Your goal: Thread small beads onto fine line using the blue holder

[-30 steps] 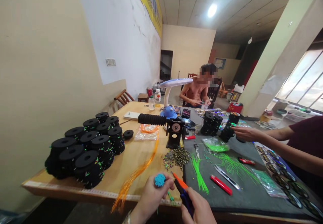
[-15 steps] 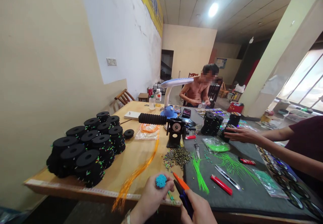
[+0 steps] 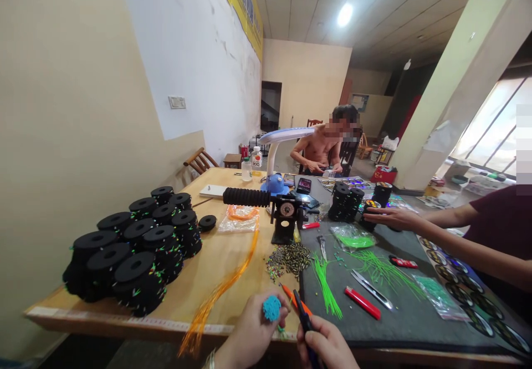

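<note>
My left hand (image 3: 253,324) is closed round a turquoise bundle (image 3: 271,308), whose packed, knobbly end faces up. Small green bits show below its fingertips. Close beside it, my right hand (image 3: 326,344) grips a slim black and dark-blue tool (image 3: 306,324), tip pointing up and away; its exact kind is unclear. An orange pointed tool (image 3: 296,299) lies behind the black one at the table's front, partly covered. Just beyond my hands is a pile of small dark and brass-coloured beads (image 3: 293,259).
Black foam spools (image 3: 135,269) are stacked at left. Orange strands (image 3: 224,286) hang over the front edge. A black winding device (image 3: 286,216) and lamp (image 3: 274,180) stand mid-table. Green strands (image 3: 326,286), a red lighter (image 3: 362,302) and a co-worker's hands (image 3: 384,218) are at right.
My right hand has turned the black tool more upright, and its tip now stands farther from my left hand. The co-worker's hands at right have shifted slightly on the spools.
</note>
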### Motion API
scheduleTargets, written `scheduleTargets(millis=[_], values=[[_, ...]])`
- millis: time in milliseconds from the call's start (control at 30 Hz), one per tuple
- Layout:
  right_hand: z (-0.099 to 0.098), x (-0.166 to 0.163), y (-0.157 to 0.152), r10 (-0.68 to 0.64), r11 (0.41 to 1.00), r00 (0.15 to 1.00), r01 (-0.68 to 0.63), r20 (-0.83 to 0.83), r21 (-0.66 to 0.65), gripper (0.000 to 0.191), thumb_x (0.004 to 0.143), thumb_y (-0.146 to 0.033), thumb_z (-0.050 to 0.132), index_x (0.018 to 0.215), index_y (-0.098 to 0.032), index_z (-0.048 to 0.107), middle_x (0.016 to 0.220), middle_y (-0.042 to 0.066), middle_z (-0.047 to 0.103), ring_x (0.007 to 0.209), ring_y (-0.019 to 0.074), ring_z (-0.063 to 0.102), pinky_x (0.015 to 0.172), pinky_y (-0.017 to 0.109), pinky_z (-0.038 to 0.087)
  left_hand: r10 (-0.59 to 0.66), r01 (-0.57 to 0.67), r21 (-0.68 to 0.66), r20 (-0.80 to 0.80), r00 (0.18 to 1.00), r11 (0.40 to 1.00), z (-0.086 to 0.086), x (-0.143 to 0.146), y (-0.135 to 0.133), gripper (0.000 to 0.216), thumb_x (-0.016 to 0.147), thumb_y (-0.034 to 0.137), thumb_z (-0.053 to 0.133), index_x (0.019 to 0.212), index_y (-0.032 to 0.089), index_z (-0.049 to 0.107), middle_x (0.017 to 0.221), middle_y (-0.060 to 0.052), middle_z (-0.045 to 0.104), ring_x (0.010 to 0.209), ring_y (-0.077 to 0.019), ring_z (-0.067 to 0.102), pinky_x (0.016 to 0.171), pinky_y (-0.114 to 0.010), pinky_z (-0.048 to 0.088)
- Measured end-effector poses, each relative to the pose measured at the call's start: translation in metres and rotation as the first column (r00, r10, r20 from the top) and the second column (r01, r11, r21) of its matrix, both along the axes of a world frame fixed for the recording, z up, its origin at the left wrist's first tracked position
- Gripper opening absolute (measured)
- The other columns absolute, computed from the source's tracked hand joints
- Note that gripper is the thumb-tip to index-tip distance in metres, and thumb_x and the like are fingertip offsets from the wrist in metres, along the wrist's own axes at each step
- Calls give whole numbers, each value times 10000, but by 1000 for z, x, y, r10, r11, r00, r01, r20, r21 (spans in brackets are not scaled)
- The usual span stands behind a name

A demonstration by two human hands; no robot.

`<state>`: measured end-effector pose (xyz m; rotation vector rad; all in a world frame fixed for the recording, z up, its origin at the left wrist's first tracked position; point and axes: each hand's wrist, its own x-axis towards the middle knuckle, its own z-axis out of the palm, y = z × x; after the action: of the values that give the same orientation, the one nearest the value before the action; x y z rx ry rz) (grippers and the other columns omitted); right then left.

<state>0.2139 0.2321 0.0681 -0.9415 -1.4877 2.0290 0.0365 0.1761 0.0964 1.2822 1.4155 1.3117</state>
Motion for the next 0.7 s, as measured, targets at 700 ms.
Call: scheduleTargets(millis=[700], values=[[15, 19, -8, -92, 971, 995, 80, 46, 224, 143, 681, -321, 554, 718, -190, 511, 511, -61, 495, 449, 82, 438, 476, 200, 354, -3, 4, 12, -94, 996, 1000, 7, 22, -1, 241, 807, 404, 635, 810, 171, 695, 700, -42, 692, 639, -177, 603, 612, -237, 474]])
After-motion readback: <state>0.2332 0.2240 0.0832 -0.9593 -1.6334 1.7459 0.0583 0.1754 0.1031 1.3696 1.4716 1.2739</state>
